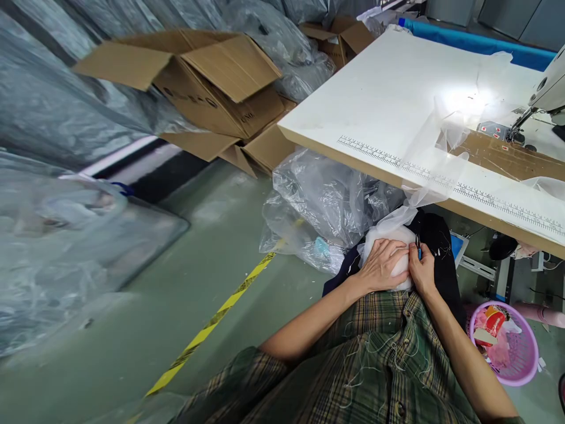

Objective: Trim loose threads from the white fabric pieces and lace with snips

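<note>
A bundle of white sheer fabric (387, 231) rests on my lap, and a strip of it runs up onto the sewing table. My left hand (383, 266) lies over the bundle, its fingers curved and holding the cloth. Close beside it, my right hand (422, 272) is closed around small dark thread snips (418, 242), whose tips point away from me. The fingers of my right hand touch the right edge of the fabric. Part of the bundle is hidden under both hands.
A white sewing table (353, 100) with a printed ruler edge and a lit sewing machine (547, 88) stands ahead. Clear plastic bags (322, 194) bulge beneath its edge. Open cardboard boxes (207, 88) lie to the left. A pink basket (525, 359) of scraps sits right.
</note>
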`<state>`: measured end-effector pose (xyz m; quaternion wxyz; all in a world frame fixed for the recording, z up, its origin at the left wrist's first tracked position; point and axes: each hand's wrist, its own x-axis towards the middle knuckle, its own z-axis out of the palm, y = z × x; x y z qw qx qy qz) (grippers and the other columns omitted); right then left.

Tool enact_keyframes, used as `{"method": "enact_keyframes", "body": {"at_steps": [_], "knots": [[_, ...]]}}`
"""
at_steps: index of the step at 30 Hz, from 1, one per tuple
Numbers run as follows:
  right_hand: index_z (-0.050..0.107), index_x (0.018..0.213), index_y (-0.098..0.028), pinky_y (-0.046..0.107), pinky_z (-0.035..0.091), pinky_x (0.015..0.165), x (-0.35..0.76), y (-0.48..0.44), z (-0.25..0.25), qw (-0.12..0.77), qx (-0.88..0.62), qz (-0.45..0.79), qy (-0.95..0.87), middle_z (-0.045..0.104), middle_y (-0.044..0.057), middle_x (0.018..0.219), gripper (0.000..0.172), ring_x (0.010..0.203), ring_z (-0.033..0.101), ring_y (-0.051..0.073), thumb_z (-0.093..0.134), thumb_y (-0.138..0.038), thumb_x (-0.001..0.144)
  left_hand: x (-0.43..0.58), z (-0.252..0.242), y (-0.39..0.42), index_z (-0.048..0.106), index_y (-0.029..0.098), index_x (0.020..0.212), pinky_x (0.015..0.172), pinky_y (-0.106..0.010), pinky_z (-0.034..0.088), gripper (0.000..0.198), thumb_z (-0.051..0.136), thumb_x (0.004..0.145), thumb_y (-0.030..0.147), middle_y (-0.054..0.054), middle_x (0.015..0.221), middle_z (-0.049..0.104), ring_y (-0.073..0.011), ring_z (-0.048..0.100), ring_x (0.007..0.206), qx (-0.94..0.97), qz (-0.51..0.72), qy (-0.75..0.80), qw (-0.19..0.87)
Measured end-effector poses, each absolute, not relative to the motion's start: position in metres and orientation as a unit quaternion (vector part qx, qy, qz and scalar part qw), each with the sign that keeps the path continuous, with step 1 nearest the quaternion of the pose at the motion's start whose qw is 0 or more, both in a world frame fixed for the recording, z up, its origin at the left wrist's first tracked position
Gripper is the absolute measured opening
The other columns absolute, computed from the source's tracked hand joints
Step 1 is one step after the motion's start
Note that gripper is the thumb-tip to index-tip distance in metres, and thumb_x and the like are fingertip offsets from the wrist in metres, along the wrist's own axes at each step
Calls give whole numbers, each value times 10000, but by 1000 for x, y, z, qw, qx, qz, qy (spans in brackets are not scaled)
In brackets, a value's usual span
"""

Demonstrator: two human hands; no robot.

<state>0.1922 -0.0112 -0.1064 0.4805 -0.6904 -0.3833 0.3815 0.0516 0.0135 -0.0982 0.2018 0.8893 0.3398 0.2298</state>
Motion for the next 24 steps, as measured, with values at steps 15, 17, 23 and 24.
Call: {"method": "enact_keyframes", "body": {"at_steps": [15, 17, 23, 24], "knots": [[555, 759, -205, 250, 349, 510, 202, -29, -61, 505, -696, 359, -364, 482, -43, 610, 435, 545, 420, 129, 542, -639, 794, 39, -62, 70, 619, 165, 1034, 932, -363, 476, 353, 653, 833, 453, -90, 1082, 644, -228, 600, 1047, 643, 455, 491, 372], [580, 770, -202, 258, 373, 536, 203, -30, -52, 500, -699, 323, -396, 510, -32, 619, 425, 566, 458, 140, 538, -622, 816, 43, -60, 85, 650, 144, 964, 846, -327, 495, 362, 563, 899, 490, -72, 968, 676, -205, 626, 940, 609, 406, 489, 475], [633, 768, -195, 260, 421, 555, 201, -28, -29, 496, -675, 287, -465, 570, -6, 628, 409, 589, 506, 146, 535, -583, 852, 46, -53, 77, 667, 136, 909, 742, -293, 500, 336, 692, 810, 455, -46, 817, 686, -149, 612, 744, 556, 401, 448, 574], [656, 794, -187, 260, 426, 553, 199, -25, -25, 495, -667, 295, -471, 598, 6, 650, 413, 587, 507, 143, 556, -585, 838, 44, -50, 70, 672, 148, 897, 772, -305, 499, 295, 695, 810, 429, -44, 825, 689, -155, 615, 768, 586, 425, 453, 521]]}}
